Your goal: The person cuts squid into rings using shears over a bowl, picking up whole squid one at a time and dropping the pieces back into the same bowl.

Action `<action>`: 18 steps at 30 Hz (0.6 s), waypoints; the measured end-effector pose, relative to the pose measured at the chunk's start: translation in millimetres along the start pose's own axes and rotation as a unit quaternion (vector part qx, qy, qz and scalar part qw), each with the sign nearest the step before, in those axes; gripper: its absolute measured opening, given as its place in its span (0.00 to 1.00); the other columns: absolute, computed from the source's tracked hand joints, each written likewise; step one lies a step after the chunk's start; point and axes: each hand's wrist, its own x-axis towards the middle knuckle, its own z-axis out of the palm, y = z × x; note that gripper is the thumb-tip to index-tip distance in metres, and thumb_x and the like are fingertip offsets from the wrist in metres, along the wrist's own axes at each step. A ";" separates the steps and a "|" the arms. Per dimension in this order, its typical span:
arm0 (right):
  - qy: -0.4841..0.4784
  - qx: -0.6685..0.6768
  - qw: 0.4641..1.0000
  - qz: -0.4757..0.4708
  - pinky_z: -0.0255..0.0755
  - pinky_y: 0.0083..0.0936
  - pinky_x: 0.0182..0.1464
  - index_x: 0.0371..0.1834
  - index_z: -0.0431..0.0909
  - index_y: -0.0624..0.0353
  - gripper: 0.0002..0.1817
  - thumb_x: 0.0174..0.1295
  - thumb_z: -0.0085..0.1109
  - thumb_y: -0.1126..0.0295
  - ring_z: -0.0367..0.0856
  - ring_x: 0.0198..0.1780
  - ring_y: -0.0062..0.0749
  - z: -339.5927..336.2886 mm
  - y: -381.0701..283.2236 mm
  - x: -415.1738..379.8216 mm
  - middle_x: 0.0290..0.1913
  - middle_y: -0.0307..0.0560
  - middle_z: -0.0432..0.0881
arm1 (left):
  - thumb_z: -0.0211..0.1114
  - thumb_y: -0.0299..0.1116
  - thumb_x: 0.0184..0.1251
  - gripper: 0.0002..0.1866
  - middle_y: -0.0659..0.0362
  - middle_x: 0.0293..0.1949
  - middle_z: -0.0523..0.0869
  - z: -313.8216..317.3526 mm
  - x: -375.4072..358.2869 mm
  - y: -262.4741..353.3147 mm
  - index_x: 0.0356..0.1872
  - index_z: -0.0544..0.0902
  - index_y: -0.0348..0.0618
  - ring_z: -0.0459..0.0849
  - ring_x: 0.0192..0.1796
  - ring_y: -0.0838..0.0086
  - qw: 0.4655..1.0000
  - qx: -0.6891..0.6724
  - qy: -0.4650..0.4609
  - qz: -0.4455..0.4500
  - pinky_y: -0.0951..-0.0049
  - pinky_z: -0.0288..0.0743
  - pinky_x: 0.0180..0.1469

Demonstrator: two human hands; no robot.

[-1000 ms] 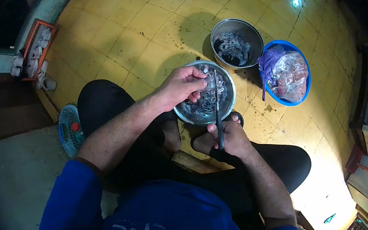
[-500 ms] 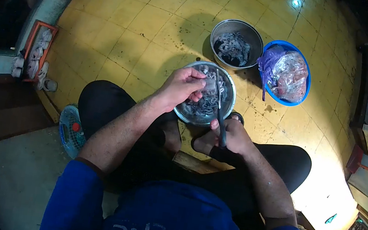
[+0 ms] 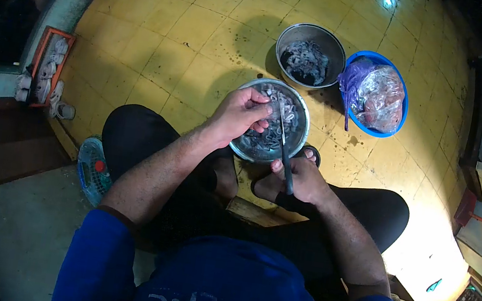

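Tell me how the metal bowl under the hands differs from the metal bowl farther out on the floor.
The near bowl looks wider and shallower; the far bowl looks deeper, with taller walls. The near bowl holds pale, ring-like pieces; the far bowl holds a darker heap. The left hand and the knife in the right hand are over the near bowl; nothing touches the far bowl. Both are round, shiny metal and sit on the yellow tiled floor.

A home floor used as a kitchen corner: yellow floor tiles [image 3: 165, 29], metal bowls [image 3: 310, 52] and a blue basin [image 3: 399, 80] of bagged food set on the ground, a rack of shoes [image 3: 48, 65] at far left.
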 end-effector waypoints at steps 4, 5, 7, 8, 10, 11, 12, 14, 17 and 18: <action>0.025 -0.002 0.999 -0.028 0.73 0.29 0.31 0.19 0.75 0.62 0.42 0.63 0.40 0.28 0.80 0.24 0.30 0.6 -0.8 -4.3 0.17 0.43 0.78 | 0.63 0.25 0.66 0.09 0.57 0.33 0.82 -2.3 0.4 2.6 0.44 0.75 0.36 0.81 0.28 0.80 1.000 0.006 0.001 -0.008 0.78 0.79 0.30; 0.017 0.003 0.999 -0.031 0.73 0.29 0.30 0.18 0.75 0.62 0.42 0.63 0.40 0.29 0.81 0.24 0.31 0.6 -0.7 -4.2 0.17 0.43 0.78 | 0.63 0.25 0.66 0.09 0.57 0.33 0.82 -2.4 0.5 3.4 0.44 0.75 0.36 0.81 0.28 0.80 1.000 0.006 0.001 -0.008 0.78 0.79 0.30; 0.008 0.009 0.999 -0.034 0.73 0.28 0.30 0.17 0.75 0.62 0.41 0.63 0.41 0.30 0.81 0.24 0.31 0.2 -2.0 -4.6 0.17 0.43 0.78 | 0.63 0.25 0.66 0.08 0.58 0.32 0.82 -1.6 -0.4 6.7 0.43 0.75 0.37 0.79 0.26 0.81 0.999 0.032 -0.008 -0.015 0.78 0.78 0.28; 0.012 0.017 0.999 -0.027 0.73 0.28 0.30 0.17 0.75 0.62 0.40 0.64 0.42 0.32 0.81 0.23 0.30 -0.6 -4.2 -5.6 0.16 0.42 0.78 | 0.63 0.25 0.66 0.08 0.58 0.32 0.82 -0.7 -1.2 7.5 0.43 0.75 0.37 0.79 0.26 0.81 0.999 0.032 -0.008 -0.014 0.78 0.78 0.28; 0.016 0.026 0.999 -0.019 0.73 0.27 0.30 0.16 0.75 0.62 0.39 0.66 0.43 0.33 0.81 0.23 0.30 -0.4 -4.8 -5.7 0.15 0.42 0.78 | 0.64 0.26 0.65 0.08 0.59 0.31 0.81 1.6 -3.6 7.2 0.42 0.76 0.36 0.79 0.26 0.81 0.992 0.100 -0.058 -0.047 0.79 0.76 0.27; 0.016 0.032 0.999 -0.028 0.73 0.26 0.30 0.17 0.75 0.62 0.39 0.66 0.44 0.34 0.81 0.22 0.29 0.1 -4.0 -4.6 0.15 0.42 0.78 | 0.64 0.26 0.65 0.08 0.59 0.31 0.81 1.7 -3.9 6.2 0.42 0.76 0.36 0.79 0.26 0.81 0.992 0.100 -0.058 -0.047 0.79 0.76 0.27; 0.017 0.037 0.998 -0.038 0.73 0.26 0.29 0.17 0.75 0.62 0.38 0.66 0.45 0.35 0.80 0.21 0.29 -0.6 -5.3 -4.0 0.15 0.42 0.78 | 0.64 0.27 0.65 0.09 0.59 0.31 0.81 1.5 -3.4 4.3 0.43 0.76 0.36 0.79 0.26 0.81 0.993 0.101 -0.055 -0.041 0.80 0.76 0.27; -0.005 0.060 0.998 -0.014 0.73 0.26 0.28 0.17 0.76 0.63 0.38 0.66 0.45 0.35 0.80 0.21 0.29 -6.0 -9.9 -7.6 0.15 0.43 0.78 | 0.65 0.28 0.65 0.09 0.59 0.31 0.81 -1.3 -0.5 -0.2 0.42 0.77 0.36 0.79 0.26 0.81 0.994 0.093 -0.043 -0.041 0.80 0.75 0.27; -0.022 0.088 0.996 0.005 0.72 0.26 0.25 0.18 0.76 0.63 0.39 0.65 0.45 0.34 0.80 0.19 0.29 -13.8 -16.0 -9.9 0.15 0.43 0.78 | 0.65 0.27 0.65 0.10 0.58 0.33 0.81 1.7 -2.7 2.4 0.43 0.76 0.36 0.80 0.27 0.80 0.992 0.111 -0.049 -0.042 0.79 0.77 0.28; -0.018 0.096 0.995 0.002 0.72 0.26 0.24 0.18 0.76 0.63 0.39 0.65 0.45 0.34 0.79 0.19 0.29 -14.7 -16.2 -10.0 0.15 0.43 0.78 | 0.65 0.27 0.65 0.10 0.58 0.33 0.81 1.3 -2.0 0.8 0.43 0.76 0.36 0.80 0.27 0.80 0.992 0.111 -0.048 -0.042 0.79 0.77 0.28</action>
